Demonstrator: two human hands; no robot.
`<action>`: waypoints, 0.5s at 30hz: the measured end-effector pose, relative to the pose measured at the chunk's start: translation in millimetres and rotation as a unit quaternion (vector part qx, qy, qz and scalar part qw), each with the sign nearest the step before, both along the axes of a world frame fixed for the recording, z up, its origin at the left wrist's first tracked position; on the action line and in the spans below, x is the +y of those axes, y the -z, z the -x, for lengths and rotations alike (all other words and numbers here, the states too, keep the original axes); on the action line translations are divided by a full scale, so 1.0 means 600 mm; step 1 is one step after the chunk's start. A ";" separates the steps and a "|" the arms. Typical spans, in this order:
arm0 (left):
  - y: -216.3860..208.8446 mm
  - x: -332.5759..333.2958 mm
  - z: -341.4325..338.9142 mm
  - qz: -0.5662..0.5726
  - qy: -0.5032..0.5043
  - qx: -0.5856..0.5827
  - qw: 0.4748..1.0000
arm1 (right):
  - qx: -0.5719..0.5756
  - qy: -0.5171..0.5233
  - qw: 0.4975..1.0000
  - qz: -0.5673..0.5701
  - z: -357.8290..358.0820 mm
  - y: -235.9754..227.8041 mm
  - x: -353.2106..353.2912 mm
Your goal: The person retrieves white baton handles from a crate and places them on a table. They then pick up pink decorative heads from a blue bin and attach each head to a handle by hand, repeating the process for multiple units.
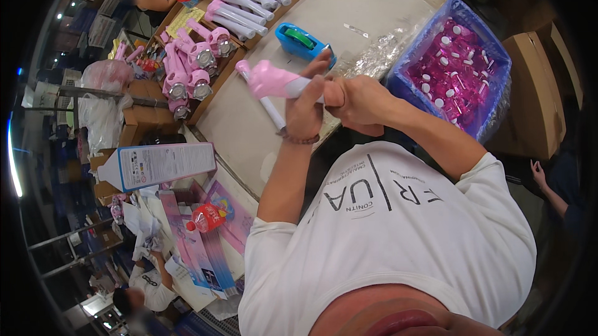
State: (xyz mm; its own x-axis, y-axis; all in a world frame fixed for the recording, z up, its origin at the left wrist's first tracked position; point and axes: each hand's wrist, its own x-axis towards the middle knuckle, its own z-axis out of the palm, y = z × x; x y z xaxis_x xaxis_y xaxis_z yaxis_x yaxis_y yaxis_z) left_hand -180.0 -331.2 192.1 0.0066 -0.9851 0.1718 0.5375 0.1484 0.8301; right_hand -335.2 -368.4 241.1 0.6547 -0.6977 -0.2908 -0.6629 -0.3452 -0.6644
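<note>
A toy wand with a pink head (274, 80) and a white handle is held in front of me, its head pointing left. My left hand (303, 108) is wrapped round the white handle just below the head. At the handle's right end my right hand (361, 100) is closed; its fingers hide that end. On the table beneath lies a second pink and white wand (269, 110), close beside my left hand and partly covered by it. Just beyond my hands is a blue tape dispenser (291, 38) with a green roll.
To the right, a blue-lined bin (398, 65) holds many small magenta bottles with white caps. Far left, cartons hold pink-white wands (240, 6) and pink wands with clear heads (187, 68). Crumpled clear plastic (386, 49) lies by the bin. Packaging (168, 166) and a red-labelled bottle (207, 217) are left.
</note>
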 end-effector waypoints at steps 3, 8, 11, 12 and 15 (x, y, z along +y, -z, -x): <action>-0.035 0.002 -0.050 0.071 -0.041 0.056 0.995 | -0.044 -0.005 0.974 -0.221 0.018 -0.004 0.008; -0.059 0.001 -0.097 0.199 0.023 0.026 0.979 | -0.188 -0.111 0.912 -0.347 0.066 0.016 -0.005; -0.056 -0.004 -0.108 0.240 0.016 0.062 0.969 | -0.179 -0.055 0.886 -0.424 0.094 0.038 -0.024; -0.055 -0.005 -0.112 0.242 0.003 0.058 0.969 | -0.278 -0.025 0.858 -0.431 0.101 0.044 -0.026; -0.053 -0.004 -0.123 0.237 -0.005 0.055 0.970 | -0.357 0.033 0.819 -0.447 0.102 0.061 -0.025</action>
